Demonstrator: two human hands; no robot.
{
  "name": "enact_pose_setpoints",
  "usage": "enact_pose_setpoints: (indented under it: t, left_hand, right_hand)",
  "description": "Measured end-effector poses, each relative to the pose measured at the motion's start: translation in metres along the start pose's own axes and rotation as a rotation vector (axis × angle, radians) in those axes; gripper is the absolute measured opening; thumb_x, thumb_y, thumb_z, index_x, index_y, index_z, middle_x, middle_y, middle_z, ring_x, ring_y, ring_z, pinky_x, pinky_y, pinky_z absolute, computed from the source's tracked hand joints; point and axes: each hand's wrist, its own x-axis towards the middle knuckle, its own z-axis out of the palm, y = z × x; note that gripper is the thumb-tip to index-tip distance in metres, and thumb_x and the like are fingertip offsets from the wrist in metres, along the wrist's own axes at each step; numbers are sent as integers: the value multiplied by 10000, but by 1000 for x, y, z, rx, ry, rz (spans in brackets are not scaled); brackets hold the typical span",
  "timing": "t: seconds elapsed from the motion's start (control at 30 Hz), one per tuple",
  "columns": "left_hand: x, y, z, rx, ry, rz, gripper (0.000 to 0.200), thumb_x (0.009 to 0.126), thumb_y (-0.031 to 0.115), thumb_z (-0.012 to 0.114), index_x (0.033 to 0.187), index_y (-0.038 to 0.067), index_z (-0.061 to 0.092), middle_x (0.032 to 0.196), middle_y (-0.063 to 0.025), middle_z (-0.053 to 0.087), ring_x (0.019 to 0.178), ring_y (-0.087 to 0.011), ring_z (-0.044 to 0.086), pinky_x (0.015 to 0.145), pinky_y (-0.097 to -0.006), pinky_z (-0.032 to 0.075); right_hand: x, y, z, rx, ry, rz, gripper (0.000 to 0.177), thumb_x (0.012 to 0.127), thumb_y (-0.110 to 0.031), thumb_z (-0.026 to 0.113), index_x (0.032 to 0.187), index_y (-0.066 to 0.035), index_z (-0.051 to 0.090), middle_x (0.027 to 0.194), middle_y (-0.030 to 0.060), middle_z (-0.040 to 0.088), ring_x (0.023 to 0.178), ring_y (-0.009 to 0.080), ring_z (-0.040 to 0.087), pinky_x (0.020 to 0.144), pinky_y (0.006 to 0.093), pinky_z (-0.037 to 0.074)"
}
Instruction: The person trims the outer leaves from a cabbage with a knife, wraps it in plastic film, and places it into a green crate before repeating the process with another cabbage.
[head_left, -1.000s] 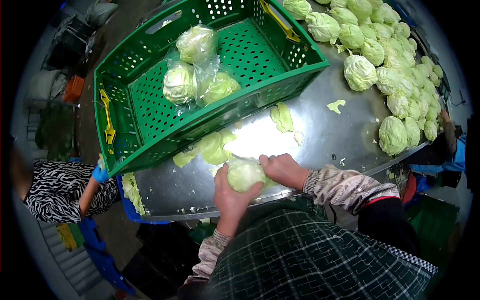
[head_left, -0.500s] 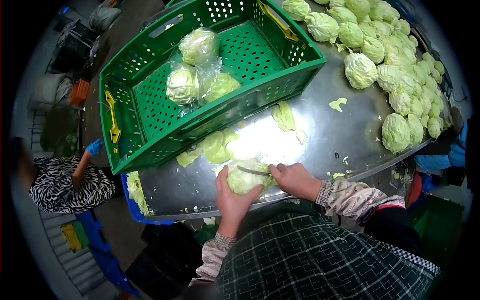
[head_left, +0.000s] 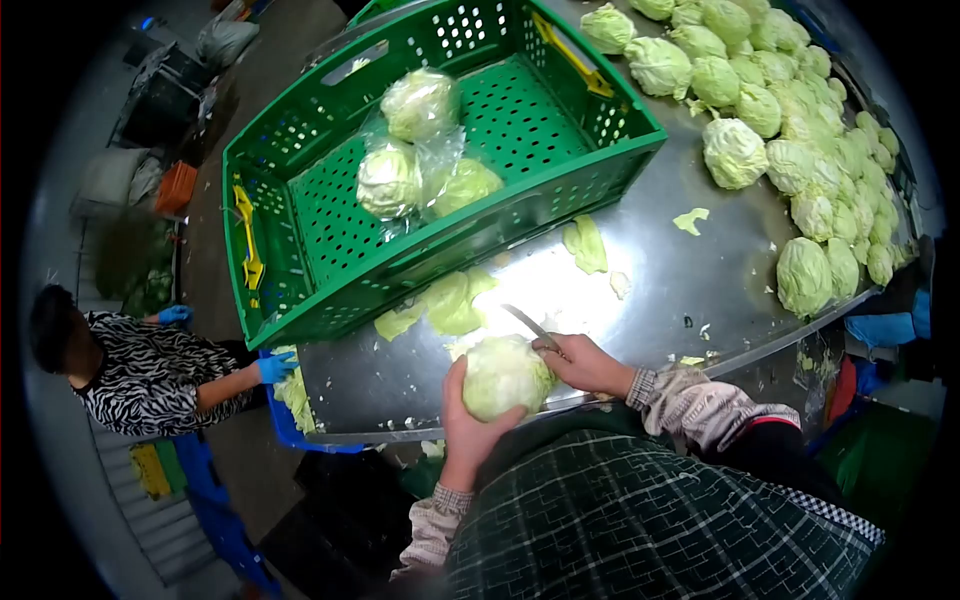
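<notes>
My left hand (head_left: pixel 472 418) is wrapped round the left side of a pale green cabbage (head_left: pixel 507 378) near the front edge of the metal table (head_left: pixel 655 280). In my right hand (head_left: pixel 585 363) is a knife (head_left: pixel 524 321), its dark curved blade pointing up and left, above the cabbage. The right fist is closed on the handle, close beside the cabbage's right side. Trimmed cabbage leaves (head_left: pixel 455 303) lie just beyond, along the foot of the green crate.
A green crate (head_left: pixel 440 232) holds several bagged cabbages (head_left: pixel 420 104). A large pile of cabbages (head_left: pixel 790 120) covers the table's right side. At left, a person in a zebra-patterned shirt (head_left: pixel 165 365) reaches a blue-gloved hand (head_left: pixel 276 367) to leaves in a blue bin (head_left: pixel 290 430).
My right hand has drawn the knife blade off the cabbage, and it now points up. The cabbage looks turned in my left hand. The person at left has reached toward the blue bin.
</notes>
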Motion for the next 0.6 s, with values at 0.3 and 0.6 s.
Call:
enact_pose_setpoints:
  t: [0.3, 0.6]
  left_hand:
    - [2, 5, -10, 222, 33, -182, 926, 601, 303, 867, 1338, -10, 400, 1239, -207, 469, 1120, -336, 513, 940, -409, 449]
    - [-2, 19, 10, 330, 14, -126, 925, 615, 371, 852, 1322, -5, 388, 1232, -193, 472, 1107, -338, 521, 931, -403, 448]
  right_hand:
    - [-9, -27, 11, -312, 43, -293, 473, 918, -224, 563, 1307, 29, 472, 997, 226, 641, 629, 367, 622, 575, 411, 516]
    - [-1, -34, -2, -427, -85, -257, 411, 939, -302, 514, 1159, 43, 557, 720, 246, 625, 603, 391, 618, 563, 447, 502]
